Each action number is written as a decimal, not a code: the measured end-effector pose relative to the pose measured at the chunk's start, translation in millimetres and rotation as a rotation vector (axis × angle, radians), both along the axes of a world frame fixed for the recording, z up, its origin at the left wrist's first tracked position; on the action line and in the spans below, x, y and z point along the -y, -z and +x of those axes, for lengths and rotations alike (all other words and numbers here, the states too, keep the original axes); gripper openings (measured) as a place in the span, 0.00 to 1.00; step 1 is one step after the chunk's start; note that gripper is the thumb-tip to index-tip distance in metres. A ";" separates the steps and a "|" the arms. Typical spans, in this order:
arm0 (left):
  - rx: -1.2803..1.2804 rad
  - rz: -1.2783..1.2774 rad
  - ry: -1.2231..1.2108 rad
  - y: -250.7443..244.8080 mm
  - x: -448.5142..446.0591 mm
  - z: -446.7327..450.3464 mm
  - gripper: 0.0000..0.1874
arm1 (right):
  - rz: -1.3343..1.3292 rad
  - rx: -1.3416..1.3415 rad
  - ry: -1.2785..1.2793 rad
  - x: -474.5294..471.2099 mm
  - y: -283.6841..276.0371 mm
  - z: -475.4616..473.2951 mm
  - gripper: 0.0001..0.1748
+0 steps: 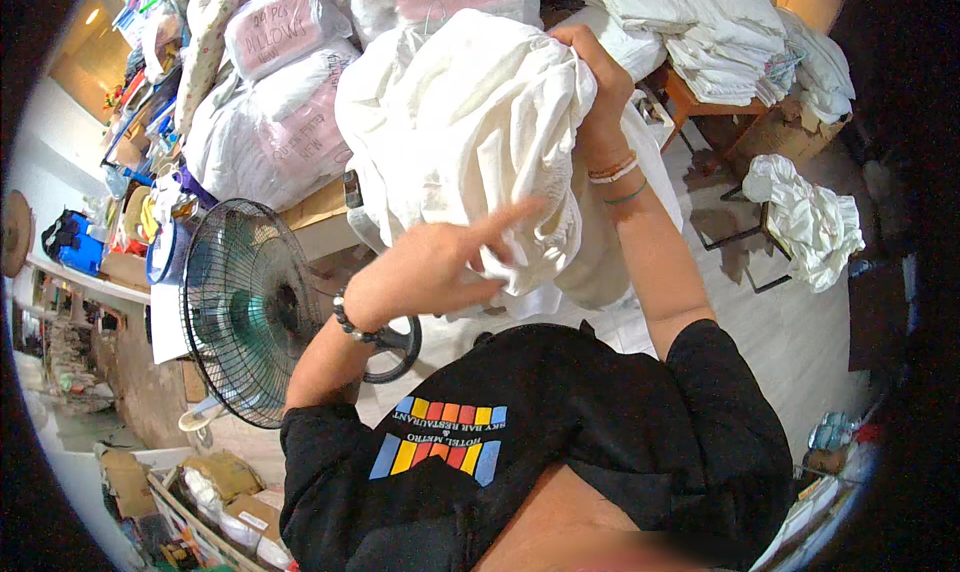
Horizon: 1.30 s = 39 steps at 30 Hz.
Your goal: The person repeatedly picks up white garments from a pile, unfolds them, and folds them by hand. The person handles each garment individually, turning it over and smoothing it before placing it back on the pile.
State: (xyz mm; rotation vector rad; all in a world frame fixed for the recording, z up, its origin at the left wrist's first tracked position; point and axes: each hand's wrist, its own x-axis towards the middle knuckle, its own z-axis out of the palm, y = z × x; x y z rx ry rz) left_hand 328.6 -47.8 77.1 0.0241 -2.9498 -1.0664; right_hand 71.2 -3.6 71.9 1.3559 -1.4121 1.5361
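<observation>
A large bunched white cloth (pixel 465 121), with gathered edges that look elasticated, hangs in front of me. My right hand (pixel 604 84) grips its upper right side, the fingers partly hidden behind the folds. Over the lower front of the cloth is my left hand (pixel 442 272), its fingers spread and slightly blurred. Whether the left fingertips touch the fabric I cannot tell. More white fabric (pixel 660 159) drapes below my right wrist.
A black-caged electric fan (pixel 255 313) stands close by my left arm. Wrapped white bundles (pixel 289 39) bearing writing lie behind the cloth. Folded white linens (pixel 712 39) are stacked on a wooden stool (pixel 690 110). Crumpled white fabric (pixel 806 219) rests on a black metal frame (pixel 731 238) at right.
</observation>
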 end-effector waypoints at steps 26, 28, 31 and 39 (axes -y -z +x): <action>-0.758 -0.668 -0.589 -22.3 22.0 -79.3 0.51 | 0.331 -0.452 0.279 -13.8 -36.2 27.4 0.09; -0.746 -0.741 -0.553 -37.3 43.4 -74.9 0.40 | 0.331 -0.457 0.268 -7.8 -38.0 27.9 0.08; -0.673 -0.732 -0.469 -47.8 53.4 -78.5 0.34 | 0.447 -0.455 0.331 -1.5 -39.1 30.2 0.15; -0.683 -0.437 -0.285 -68.5 96.9 -92.6 0.11 | 0.440 -0.450 0.168 -21.0 -54.6 22.6 0.17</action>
